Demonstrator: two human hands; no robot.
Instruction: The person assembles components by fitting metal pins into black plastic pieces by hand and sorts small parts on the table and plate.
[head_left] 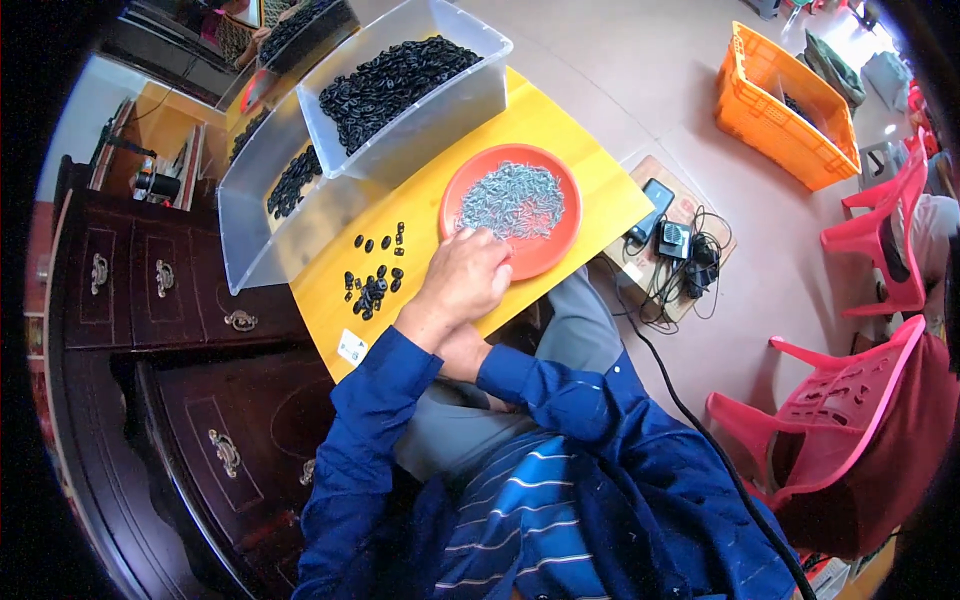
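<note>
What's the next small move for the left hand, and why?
Probably a light pinch at the silver pieces: the left hand shows over the near-left rim of the orange dish, its fingers beside the pile. I can't tell whether it already holds one; if so, no pinch is needed.

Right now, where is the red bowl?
In the head view, the red bowl is on the right of the yellow table, left hand at its lower-left rim.

My left hand [465, 278] curls at the near rim of a bowl [553, 252] of metal bits [512, 195], my right hand [462, 353] partly hidden beneath. Black pieces [371, 295] lie toward the left edge of the table [590, 150], tubs [430, 125] toward its far edge.
</note>
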